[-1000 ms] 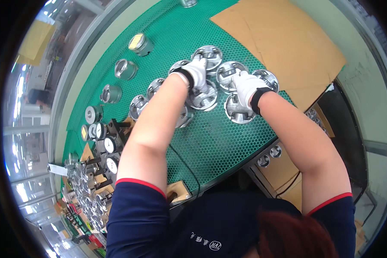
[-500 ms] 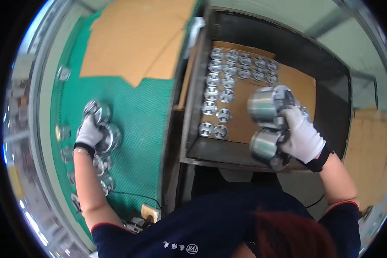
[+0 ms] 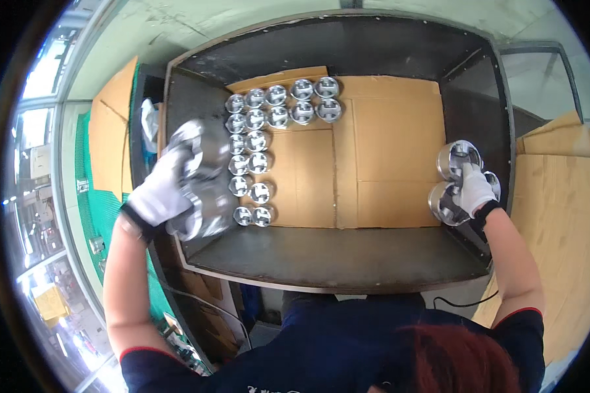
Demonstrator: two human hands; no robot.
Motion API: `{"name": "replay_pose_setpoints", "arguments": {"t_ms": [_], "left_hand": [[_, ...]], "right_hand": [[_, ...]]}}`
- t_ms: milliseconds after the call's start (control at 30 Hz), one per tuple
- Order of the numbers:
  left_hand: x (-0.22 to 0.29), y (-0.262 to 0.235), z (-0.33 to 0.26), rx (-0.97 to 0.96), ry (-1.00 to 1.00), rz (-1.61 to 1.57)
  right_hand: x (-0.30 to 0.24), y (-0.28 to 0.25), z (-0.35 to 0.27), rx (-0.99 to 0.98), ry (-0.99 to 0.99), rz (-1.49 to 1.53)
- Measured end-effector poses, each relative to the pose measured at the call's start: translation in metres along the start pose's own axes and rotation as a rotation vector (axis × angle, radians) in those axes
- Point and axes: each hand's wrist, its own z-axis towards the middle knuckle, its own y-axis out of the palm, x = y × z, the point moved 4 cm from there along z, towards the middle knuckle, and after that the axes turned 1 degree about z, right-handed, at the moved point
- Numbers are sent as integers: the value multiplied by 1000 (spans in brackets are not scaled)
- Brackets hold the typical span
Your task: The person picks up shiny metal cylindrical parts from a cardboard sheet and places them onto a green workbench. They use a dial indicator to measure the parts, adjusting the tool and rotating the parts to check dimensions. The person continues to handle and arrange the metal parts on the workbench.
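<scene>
My left hand [image 3: 160, 193], in a white glove, is closed on two silvery metal pistons [image 3: 210, 203], smeared by motion, over the left wall of the dark box [image 3: 334, 252]. Gloved the same way, my right hand [image 3: 476, 190] is at the box's right end, its fingers reaching into the open undersides of two pistons [image 3: 447, 204] and gripping them. Part of another piston [image 3: 493, 185] shows beside that hand. Rows of pistons [image 3: 278, 116], hollow side up, stand on the cardboard sheet [image 3: 393, 150] lining the box, along its far and left sides.
The box's raised dark walls surround the cardboard. To the left is a green-matted bench [image 3: 101, 209] with a cardboard piece [image 3: 111, 141] on it. A wooden-looking board [image 3: 554, 242] lies right of the box. A black cable [image 3: 465, 304] runs below the near wall.
My left hand has lifted two pistons off the green mat and carried them right to the box. My right hand has brought its pistons to the box's right end. The view has swung right.
</scene>
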Motion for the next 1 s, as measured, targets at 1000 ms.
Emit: {"name": "replay_pose_setpoints", "arguments": {"t_ms": [1000], "left_hand": [[134, 513, 435, 372, 127, 117]], "right_hand": [[128, 289, 212, -6, 260, 158]]}}
